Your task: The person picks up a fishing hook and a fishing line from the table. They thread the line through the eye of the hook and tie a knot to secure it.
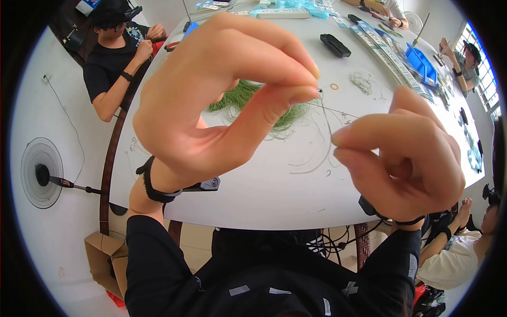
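Observation:
My left hand [211, 100] is raised above the white table, thumb and index finger pinched on a tiny dark piece [320, 91] at their tips. From there a thin line [328, 119] runs down toward my right hand and curves on to the lower left. My right hand [404, 158] is closed, its thumb and index finger pressed together beside that line; whatever they hold is too fine to make out. Behind my left hand a bundle of green thread [240, 98] lies on the table, partly hidden.
On the white table [253, 198] are a black tray [335, 46], a small ring [334, 86], a clear line coil [361, 82] and a blue basket [421, 63]. Co-workers sit at left [113, 58], right and far side. A fan [42, 173] stands left.

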`<state>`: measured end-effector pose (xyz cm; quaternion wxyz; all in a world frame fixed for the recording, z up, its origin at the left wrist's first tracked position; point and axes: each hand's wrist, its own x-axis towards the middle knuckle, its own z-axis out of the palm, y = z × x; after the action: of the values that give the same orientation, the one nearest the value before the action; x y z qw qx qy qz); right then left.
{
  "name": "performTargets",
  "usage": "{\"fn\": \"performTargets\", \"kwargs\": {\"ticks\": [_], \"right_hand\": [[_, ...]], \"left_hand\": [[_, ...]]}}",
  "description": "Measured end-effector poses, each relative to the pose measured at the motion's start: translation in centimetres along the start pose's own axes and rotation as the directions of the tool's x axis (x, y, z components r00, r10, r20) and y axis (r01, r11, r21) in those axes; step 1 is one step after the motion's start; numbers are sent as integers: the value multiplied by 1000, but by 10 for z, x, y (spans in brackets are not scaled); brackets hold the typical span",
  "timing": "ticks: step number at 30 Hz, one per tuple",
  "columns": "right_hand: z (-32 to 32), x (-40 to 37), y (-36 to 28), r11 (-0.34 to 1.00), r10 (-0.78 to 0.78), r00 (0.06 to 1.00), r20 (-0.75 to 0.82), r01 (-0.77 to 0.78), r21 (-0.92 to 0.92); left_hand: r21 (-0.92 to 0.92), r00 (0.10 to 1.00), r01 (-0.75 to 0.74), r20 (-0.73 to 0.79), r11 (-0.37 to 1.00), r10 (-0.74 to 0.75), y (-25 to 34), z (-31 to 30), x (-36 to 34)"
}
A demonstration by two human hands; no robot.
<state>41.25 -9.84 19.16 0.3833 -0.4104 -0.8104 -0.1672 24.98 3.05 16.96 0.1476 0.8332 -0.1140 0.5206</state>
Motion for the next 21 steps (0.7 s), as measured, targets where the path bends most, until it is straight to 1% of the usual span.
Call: {"fn": "performTargets", "kwargs": {"ticks": [2, 3, 6, 8, 9, 12, 13, 15, 16, 18, 19, 21], "right_hand": [[-2, -2, -4, 994, 101, 995, -5, -101, 41], [0, -3, -5, 977, 188, 982, -29, -184, 105], [6, -6, -8, 862, 444, 894, -64, -406, 304], [7, -3, -8, 736, 580, 814, 36, -542, 406], [6, 1, -7, 661, 623, 770, 137, -613, 433], [11, 1, 1, 547, 611, 739, 283, -653, 525], [11, 1, 1, 513, 613, 728, 305, -661, 547], [10, 2, 1, 494, 616, 717, 325, -674, 550], [8, 3, 0, 510, 617, 717, 323, -677, 530], [8, 3, -2, 554, 634, 730, 255, -658, 510], [9, 2, -4, 582, 646, 740, 187, -636, 507], [8, -2, -13, 686, 637, 769, 51, -597, 416]], "left_hand": [[8, 1000, -19, 20, 1000, 19, -2, -1, -1], [3, 1000, -23, 21, 1000, 23, -3, 0, 0], [-14, 999, -31, 21, 999, 31, -5, 0, 1], [3, 1000, -17, 23, 1000, 17, -2, 2, 1], [22, 999, -24, 27, 999, 23, -1, 2, 1], [75, 997, -67, 43, 995, 64, -2, 2, 3], [87, 996, -80, 47, 993, 76, -2, 1, 3], [90, 996, -76, 44, 993, 73, -2, 1, 2], [91, 997, -73, 41, 993, 69, -2, 1, 2], [78, 998, -49, 31, 996, 47, -1, 2, 2], [65, 999, -34, 25, 997, 32, -1, 2, 2], [27, 1000, -3, 10, 1000, 3, -1, 2, 1]]}}
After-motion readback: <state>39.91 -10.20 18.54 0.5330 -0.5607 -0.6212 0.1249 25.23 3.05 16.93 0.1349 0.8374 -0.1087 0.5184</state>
